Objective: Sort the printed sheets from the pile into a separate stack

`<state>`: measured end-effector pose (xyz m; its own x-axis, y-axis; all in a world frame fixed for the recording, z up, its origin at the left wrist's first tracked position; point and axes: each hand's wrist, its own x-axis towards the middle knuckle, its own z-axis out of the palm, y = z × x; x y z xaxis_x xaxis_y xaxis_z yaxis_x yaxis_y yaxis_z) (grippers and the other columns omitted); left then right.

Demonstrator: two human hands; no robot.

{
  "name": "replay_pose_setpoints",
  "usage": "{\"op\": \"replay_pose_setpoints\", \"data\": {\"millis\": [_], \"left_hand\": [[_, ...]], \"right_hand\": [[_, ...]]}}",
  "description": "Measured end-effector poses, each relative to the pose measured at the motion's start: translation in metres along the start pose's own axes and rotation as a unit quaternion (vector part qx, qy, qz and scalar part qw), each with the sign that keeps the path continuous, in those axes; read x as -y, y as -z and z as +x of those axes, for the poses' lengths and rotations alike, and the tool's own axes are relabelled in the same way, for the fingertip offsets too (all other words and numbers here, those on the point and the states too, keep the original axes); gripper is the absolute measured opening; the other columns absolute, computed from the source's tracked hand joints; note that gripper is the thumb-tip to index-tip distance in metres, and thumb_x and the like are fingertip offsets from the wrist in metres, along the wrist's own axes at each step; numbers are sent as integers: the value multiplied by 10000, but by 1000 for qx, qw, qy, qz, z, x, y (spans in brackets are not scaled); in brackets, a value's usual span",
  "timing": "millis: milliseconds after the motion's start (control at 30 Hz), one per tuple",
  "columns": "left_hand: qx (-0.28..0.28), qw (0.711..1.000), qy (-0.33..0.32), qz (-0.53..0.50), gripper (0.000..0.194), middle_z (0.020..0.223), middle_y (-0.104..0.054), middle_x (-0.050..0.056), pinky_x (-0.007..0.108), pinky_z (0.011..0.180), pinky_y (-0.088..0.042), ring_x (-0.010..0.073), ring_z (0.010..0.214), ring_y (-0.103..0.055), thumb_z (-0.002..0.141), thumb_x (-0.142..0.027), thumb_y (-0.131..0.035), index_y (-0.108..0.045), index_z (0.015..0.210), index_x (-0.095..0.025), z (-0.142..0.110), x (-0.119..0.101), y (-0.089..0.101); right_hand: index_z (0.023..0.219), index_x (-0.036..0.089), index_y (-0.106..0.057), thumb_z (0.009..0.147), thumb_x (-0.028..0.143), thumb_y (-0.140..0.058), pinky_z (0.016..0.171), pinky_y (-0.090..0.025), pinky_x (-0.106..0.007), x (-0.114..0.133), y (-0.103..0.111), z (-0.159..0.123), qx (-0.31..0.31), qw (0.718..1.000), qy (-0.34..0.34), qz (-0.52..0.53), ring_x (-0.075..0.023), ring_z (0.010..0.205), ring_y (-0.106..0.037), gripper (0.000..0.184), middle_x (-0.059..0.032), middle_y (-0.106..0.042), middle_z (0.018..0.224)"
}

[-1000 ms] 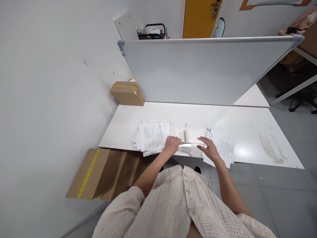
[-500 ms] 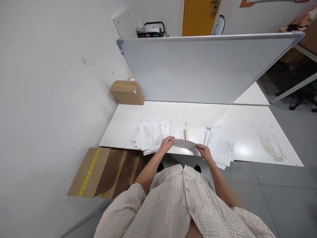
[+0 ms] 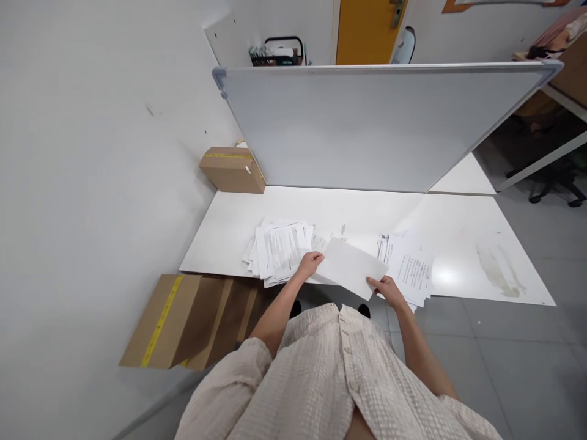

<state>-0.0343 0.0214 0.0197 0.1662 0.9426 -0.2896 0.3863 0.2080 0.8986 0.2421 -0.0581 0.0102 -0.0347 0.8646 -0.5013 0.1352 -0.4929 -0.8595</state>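
Note:
I hold a white sheet of paper [image 3: 351, 267] between both hands, lifted and tilted above the near edge of the white table [image 3: 458, 220]. My left hand [image 3: 310, 263] pinches its left edge and my right hand [image 3: 384, 287] grips its lower right corner. A messy stack of printed pages [image 3: 279, 251] lies just left of my left hand. A second pile of printed pages [image 3: 410, 267] lies to the right of my right hand.
A large whiteboard [image 3: 367, 122] stands upright across the back of the table. One cardboard box [image 3: 233, 169] sits at the back left corner, and flattened cardboard boxes [image 3: 192, 321] lean below the table's left front. An orange door [image 3: 364, 30] is behind.
The sheet was lying low between my hands a second ago; it is now raised and turned so its blank face shows. My right hand has drawn back toward me.

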Motion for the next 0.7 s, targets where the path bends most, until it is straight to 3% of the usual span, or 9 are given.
{"op": "replay_pose_setpoints", "data": {"millis": [167,300,533,700], "left_hand": [[34,999,27,-20,249,625,-576,6,227,565,-384,125,608,-494,674,-363,-533,-617,688,-129,8,-3,-9],[67,994,60,-66,279,611,-580,0,218,548,-397,113,583,-507,664,-390,-568,-622,736,-126,12,-1,-14],[148,967,194,-68,398,494,-532,0,218,454,-394,126,488,-547,634,-535,-586,-548,637,-139,11,1,-12],[180,963,180,-87,326,493,-559,13,209,463,-405,119,501,-559,610,-426,-666,-559,655,-122,10,1,-10]], "right_hand": [[649,133,-613,629,506,-593,417,-364,-255,1,4,-17,41,998,-36,21,-120,459,-460,374,-70,-608,595],[613,135,-593,629,508,-594,404,-345,-249,-8,6,-20,15,999,-38,32,-115,446,-444,373,-52,-585,548],[625,134,-600,630,460,-615,415,-359,-258,-17,10,-26,-41,997,-34,62,-134,482,-465,327,-62,-594,590],[662,135,-602,636,453,-609,429,-374,-261,-16,12,-28,-50,996,-28,63,-146,523,-478,319,-80,-606,661]]}}
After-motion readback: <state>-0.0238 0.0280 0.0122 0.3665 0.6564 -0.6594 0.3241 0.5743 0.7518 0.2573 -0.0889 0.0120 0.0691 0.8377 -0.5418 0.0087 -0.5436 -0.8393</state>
